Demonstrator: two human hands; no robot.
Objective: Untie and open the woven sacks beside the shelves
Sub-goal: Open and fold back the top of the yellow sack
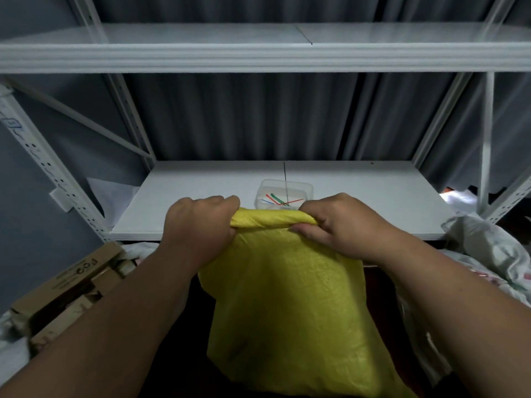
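Legible text: none; dark printing on the cardboard box (71, 280) at lower left and a small blue-edged label (11, 122) on the shelf upright (43, 165) are too blurred to read.

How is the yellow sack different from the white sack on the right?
The yellow sack is bright yellow; the white sack is pale with reddish marks. Both hands, left hand and right hand, grip the yellow sack's top; nobody touches the white sack. The yellow one is held up; the white one lies crumpled.

White metal shelf (359, 202), clear plastic tub (284, 192) of coloured ties (280, 199) near front edge, centre
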